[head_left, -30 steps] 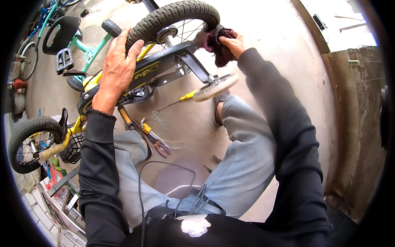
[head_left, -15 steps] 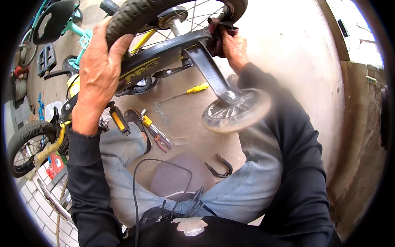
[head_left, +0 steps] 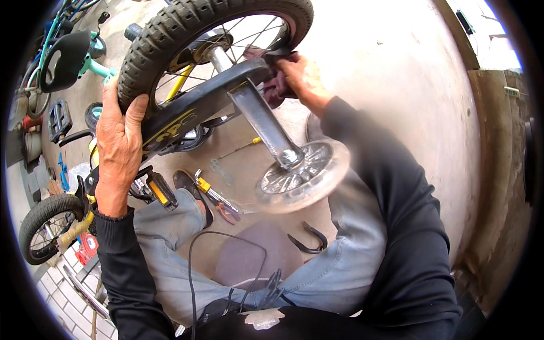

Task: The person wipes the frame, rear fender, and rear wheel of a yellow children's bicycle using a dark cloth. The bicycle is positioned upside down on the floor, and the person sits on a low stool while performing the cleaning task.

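A small bicycle is tipped up before me, its knobby black tire [head_left: 148,54] on top. My left hand [head_left: 118,141] grips this tire at its left side, thumb on the near face. In my right hand [head_left: 306,79] is a bunched dark maroon rag [head_left: 277,85], pressed to the wheel's right side by the rim; some fingertips are hidden. Between my hands runs the black chain guard [head_left: 195,107] with yellow markings. From its right end a metal bracket carries a training wheel [head_left: 303,175] with a clear rim, hanging above my right leg.
Pliers [head_left: 224,212], a yellow-handled screwdriver [head_left: 241,147], a flat wrench [head_left: 221,171] and dark curved-handled pincers [head_left: 309,238] lie on the floor. A pedal [head_left: 161,190] juts out near my left wrist. Other bicycle parts stand at left; a wall [head_left: 493,170] rises at right.
The bicycle's wheel and training wheel have shifted left and downward in view, with both hands following. The rag remains in my right hand at the wheel, and more of its cloth shows.
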The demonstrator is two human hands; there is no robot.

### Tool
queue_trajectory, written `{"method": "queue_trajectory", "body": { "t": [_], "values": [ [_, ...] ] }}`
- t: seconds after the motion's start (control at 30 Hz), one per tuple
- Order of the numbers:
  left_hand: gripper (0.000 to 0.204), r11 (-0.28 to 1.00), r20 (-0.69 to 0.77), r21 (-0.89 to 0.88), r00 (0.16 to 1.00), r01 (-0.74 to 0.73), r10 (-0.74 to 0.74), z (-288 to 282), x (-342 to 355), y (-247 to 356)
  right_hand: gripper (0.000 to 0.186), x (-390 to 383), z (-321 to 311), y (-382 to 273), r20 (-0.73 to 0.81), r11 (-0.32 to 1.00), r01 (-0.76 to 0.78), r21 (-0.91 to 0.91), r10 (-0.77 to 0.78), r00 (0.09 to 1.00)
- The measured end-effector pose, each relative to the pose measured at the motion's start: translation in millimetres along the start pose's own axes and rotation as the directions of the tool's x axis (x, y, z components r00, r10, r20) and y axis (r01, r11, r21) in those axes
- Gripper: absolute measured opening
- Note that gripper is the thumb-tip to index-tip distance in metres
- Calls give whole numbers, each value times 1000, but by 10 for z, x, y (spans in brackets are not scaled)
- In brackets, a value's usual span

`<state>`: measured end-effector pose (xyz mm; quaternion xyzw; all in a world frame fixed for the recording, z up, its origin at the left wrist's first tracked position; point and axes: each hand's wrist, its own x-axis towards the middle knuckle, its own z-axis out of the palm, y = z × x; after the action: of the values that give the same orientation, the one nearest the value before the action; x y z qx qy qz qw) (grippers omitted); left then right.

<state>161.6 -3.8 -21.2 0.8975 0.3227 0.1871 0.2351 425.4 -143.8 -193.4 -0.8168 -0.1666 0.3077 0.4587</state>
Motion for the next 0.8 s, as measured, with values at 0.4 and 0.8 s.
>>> {"method": "queue_trajectory", "body": {
  "t": [0.4,0.8],
  "values": [
    [44,992,-2,-125,1000,12,-12,-23,-22,0,26,-192,-370,-543,-213,866,462,190,-423,881],
    [51,986,-174,-79,976,-144,128,71,73,85,27,111,-287,-242,315,756,-305,579,138,939]
  ]
}}
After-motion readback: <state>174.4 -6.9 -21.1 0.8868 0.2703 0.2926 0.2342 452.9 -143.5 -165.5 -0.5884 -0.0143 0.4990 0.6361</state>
